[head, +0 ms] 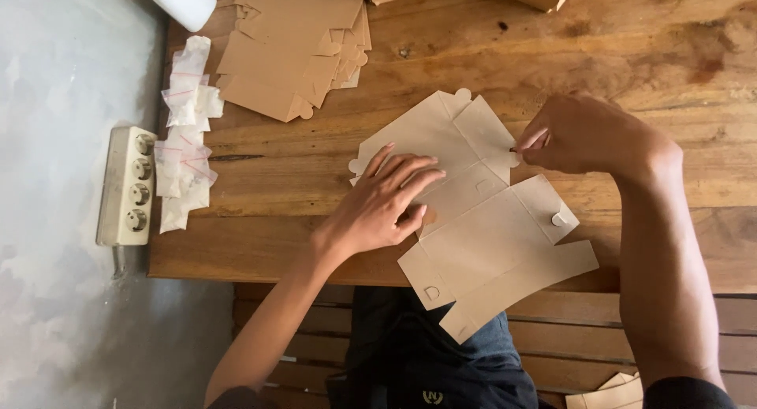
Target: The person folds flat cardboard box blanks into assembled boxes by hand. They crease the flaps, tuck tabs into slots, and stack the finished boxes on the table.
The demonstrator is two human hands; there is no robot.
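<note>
The person's right forearm is rising nearest the camera, ending in the right hand (587,133), whose fingers (530,141) are pinching narrowly on a side flap of the flat brown die-cut cardboard box blank (485,235). That blank is lying unfolded on the front part of the wooden plank worktop (631,62), its lower corner hanging past the edge over the person's dark trousers (441,354). The left hand (382,204) is pressing flat on the blank's left half, fingers spread and holding nothing. Farther back, a loose stack of the same brown cardboard blanks (292,46) is sitting on the worktop, and to the left a heap of small clear plastic zip bags with red seal lines (185,133) is lying along the worktop's edge. Beside that, a cream four-socket power strip (126,186) is resting on the grey floor (55,314), and a white plastic container (181,0) is showing at the top.
</note>
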